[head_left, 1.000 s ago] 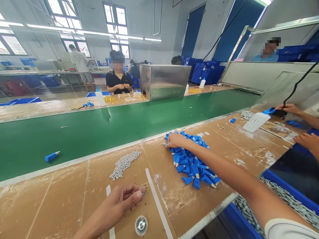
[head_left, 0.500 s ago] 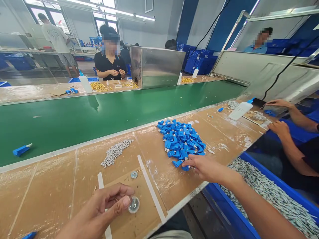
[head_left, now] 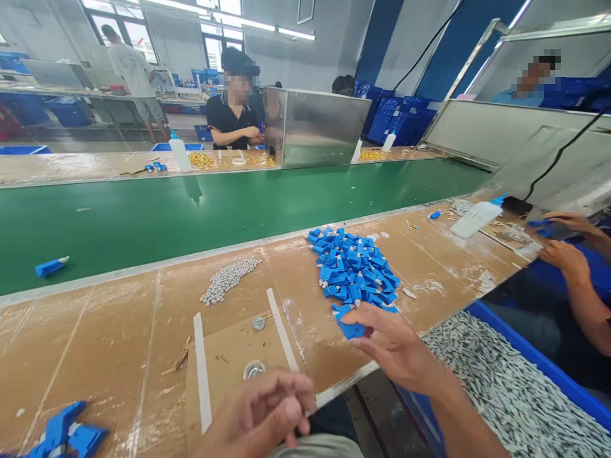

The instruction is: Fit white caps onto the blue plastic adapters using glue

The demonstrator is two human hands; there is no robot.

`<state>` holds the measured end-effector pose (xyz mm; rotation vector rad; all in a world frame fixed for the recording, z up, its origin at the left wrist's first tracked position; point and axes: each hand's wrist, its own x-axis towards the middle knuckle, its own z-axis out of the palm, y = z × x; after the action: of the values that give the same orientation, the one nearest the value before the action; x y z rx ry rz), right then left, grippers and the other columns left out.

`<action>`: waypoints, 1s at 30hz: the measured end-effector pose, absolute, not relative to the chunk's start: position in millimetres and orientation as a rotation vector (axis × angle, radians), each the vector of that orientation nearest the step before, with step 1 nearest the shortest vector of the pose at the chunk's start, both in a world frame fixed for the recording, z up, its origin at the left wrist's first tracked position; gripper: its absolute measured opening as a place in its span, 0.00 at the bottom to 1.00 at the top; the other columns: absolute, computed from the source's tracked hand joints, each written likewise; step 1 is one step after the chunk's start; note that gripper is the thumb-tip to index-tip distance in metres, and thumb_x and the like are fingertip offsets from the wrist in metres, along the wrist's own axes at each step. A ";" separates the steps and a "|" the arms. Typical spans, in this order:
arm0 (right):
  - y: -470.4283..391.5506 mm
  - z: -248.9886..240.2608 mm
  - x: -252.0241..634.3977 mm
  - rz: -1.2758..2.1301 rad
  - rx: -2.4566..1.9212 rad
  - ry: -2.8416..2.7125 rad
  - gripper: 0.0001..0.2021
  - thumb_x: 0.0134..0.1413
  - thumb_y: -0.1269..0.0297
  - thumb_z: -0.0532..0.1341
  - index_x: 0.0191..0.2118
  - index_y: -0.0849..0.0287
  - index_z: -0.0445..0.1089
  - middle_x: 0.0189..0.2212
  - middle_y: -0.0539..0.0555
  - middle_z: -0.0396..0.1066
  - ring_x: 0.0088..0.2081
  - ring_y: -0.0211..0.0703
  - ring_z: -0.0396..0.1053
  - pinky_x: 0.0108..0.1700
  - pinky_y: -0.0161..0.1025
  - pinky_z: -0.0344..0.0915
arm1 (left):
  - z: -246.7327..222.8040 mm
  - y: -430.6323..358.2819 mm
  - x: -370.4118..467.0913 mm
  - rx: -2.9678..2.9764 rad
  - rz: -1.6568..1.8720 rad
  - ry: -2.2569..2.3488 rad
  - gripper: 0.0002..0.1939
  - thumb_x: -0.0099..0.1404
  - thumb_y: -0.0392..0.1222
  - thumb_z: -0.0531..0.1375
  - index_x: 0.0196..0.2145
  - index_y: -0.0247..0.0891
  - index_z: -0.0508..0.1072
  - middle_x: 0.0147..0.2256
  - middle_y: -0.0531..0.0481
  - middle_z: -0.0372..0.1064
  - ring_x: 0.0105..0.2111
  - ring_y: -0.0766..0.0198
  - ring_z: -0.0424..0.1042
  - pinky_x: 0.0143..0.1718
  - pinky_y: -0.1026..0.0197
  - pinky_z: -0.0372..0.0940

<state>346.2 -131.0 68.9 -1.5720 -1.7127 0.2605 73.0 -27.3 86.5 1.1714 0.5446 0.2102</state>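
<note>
Right hand (head_left: 394, 340) pinching a blue piece (head_left: 351, 326) just my side of the pile (head_left: 353, 267), I hold my left hand (head_left: 260, 410) half-spread.

Both hands are ungloved: the left hand (head_left: 258, 416) and the right hand (head_left: 394, 346) have slim, tapering fingers (head_left: 291, 381), with a short nail showing on the left thumb. The right wrist is bare, and the right forearm (head_left: 461, 407), smooth and widening away from the wrist, is uncovered as far as it shows. Below the near edge of the bench (head_left: 420, 267), a strip of pale greyish cloth (head_left: 317, 449) is worn over the lap, plain and softly rounded.
</note>
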 end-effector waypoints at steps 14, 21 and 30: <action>-108.6 61.4 275.8 0.187 -1.216 -2.031 0.29 0.59 0.82 0.53 0.60 0.45 0.69 0.40 0.56 0.68 0.40 0.46 0.70 0.39 0.43 0.72 | 53.5 -36.1 96.4 0.802 0.633 0.639 0.22 0.59 0.51 0.69 0.48 0.38 0.79 0.44 0.41 0.79 0.48 0.51 0.76 0.54 0.52 0.64; -109.6 62.3 263.7 0.424 -1.203 -1.979 0.29 0.60 0.83 0.53 0.58 0.43 0.69 0.43 0.56 0.68 0.39 0.45 0.69 0.37 0.41 0.69 | 45.2 -33.7 79.1 0.662 0.686 0.788 0.20 0.59 0.48 0.70 0.46 0.36 0.80 0.41 0.42 0.79 0.42 0.57 0.76 0.45 0.60 0.68; -78.1 15.0 252.6 0.764 -1.644 -1.350 0.07 0.64 0.64 0.62 0.44 0.56 0.75 0.34 0.52 0.70 0.34 0.43 0.70 0.36 0.39 0.67 | 29.5 -10.9 35.9 0.544 0.975 0.873 0.19 0.60 0.42 0.69 0.48 0.33 0.80 0.33 0.49 0.73 0.34 0.68 0.72 0.34 0.71 0.69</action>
<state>252.6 -78.1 15.0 -1.6436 -1.3499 0.7645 35.9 -10.9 29.5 0.5436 0.8727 0.9746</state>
